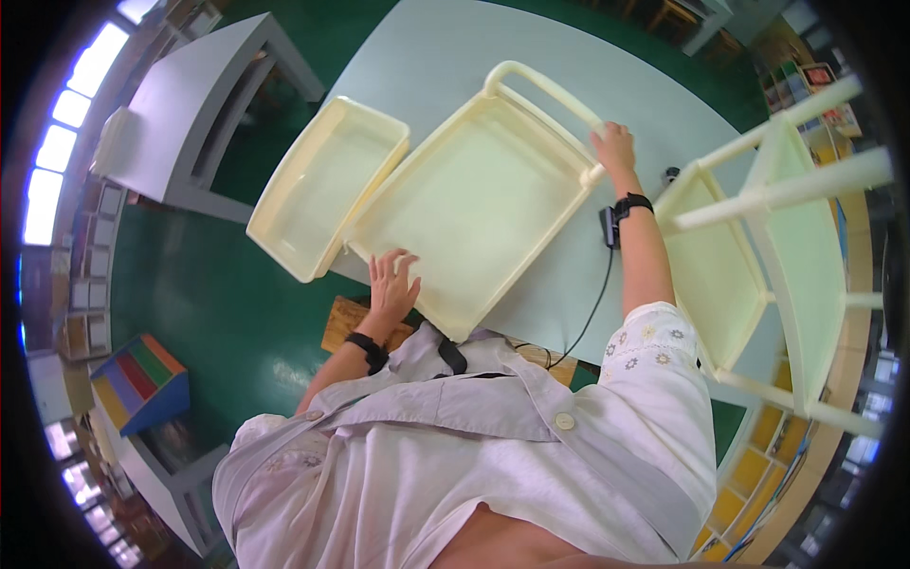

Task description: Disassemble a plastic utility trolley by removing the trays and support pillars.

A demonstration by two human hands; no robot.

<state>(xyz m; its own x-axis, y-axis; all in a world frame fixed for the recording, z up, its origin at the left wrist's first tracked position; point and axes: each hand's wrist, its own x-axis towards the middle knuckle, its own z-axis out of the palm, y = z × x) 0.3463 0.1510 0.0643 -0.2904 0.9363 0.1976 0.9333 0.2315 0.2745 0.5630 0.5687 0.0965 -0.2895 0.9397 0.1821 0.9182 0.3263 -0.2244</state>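
Observation:
A cream plastic trolley tray (479, 204) with a raised tube handle (545, 90) lies on the pale table in front of me. My right hand (614, 150) is closed round the handle's right end, by the tray's far right corner. Over the tray's near left edge is my left hand (391, 284), its fingers spread and curved; whether the fingertips touch the rim I cannot tell. Against the tray's left side sits a smaller cream bin (327, 185), with nothing in it. A cream shelf frame with thick tubes (777, 199) stands to the right of my right forearm.
The pale table (417, 47) extends beyond the tray. A black cable (599, 299) runs from a small black device (609, 228) at my right wrist towards my body. A wooden stool (341, 322) is below the table's left edge. A multicoloured rack (142, 384) stands on the green floor.

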